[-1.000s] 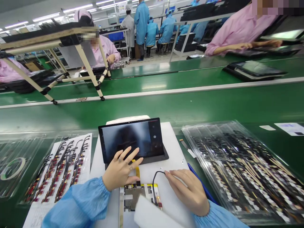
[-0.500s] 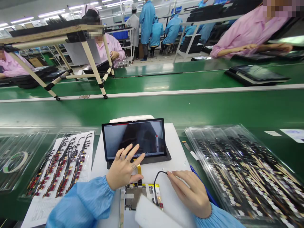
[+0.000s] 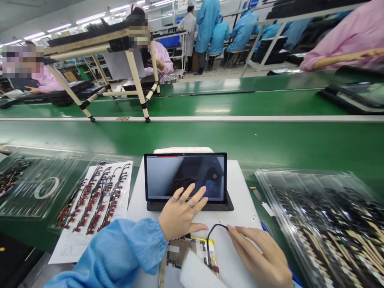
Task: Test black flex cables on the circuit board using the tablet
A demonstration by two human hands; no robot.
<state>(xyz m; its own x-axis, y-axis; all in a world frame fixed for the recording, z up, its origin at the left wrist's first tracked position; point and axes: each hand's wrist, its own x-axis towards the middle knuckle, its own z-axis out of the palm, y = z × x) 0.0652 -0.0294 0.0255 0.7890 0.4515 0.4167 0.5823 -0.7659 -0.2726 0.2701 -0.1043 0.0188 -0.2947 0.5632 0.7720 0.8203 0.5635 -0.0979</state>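
Observation:
My left hand [image 3: 181,212] is open, its fingers spread before the lower edge of a tablet [image 3: 183,172] propped on a black stand [image 3: 152,206]. Whether the fingertips touch the screen I cannot tell. Between thumb and fingertips, my right hand [image 3: 259,252] pinches the end of a thin black cable [image 3: 209,242]. The cable arches down to a small red-tipped part beside an exposed circuit board [image 3: 177,258], partly hidden under my left hand. A white foam piece [image 3: 198,274] covers the board's near part. A white pad [image 3: 240,196] lies beneath everything.
On the left, rows of black cables with red ends [image 3: 100,200] rest on printed paper [image 3: 64,250]. Beside them, a clear tray holds a tape roll [image 3: 47,188]. A clear tray of cables [image 3: 324,224] is on the right. Behind runs a green conveyor [image 3: 192,134]; co-workers sit beyond.
The view has turned left, so everything sits further right. My left hand has shifted right across the tablet's lower edge, hiding the yellow strip. My right hand keeps the cable end.

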